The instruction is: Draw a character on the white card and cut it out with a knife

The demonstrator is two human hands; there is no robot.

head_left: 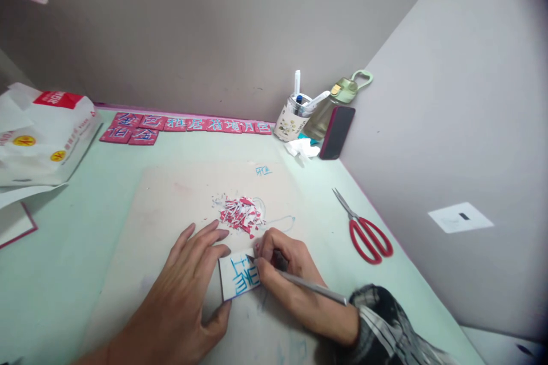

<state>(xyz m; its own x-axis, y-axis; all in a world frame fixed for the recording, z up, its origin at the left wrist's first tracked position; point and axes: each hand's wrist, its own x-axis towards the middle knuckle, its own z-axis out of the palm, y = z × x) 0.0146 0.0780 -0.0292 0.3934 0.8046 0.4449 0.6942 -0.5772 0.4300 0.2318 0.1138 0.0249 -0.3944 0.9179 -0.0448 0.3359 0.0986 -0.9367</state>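
Observation:
A white square tile (228, 288) with blue marker characters lies on the beige board in front of me. My left hand (188, 279) holds it by its left side, thumb at the lower edge and fingertips near the upper corner. In my right hand (291, 279) is a slim silver craft knife (312, 287), held like a pen. Its dark pointed tip meets the blue strokes near the tile's top, and my fingers hide the tile's right part. Just beyond the tile is a pile of red and white shavings (242, 214).
The beige board (158, 199) lies on a pale green table. Red scissors (368, 236) lie at right. Behind stand a pen cup (287, 122), a bottle (321, 117) and a phone (338, 133), near a crumpled tissue (302, 148). Red character tiles (175, 124) line the back; a white bag (47, 131) sits left.

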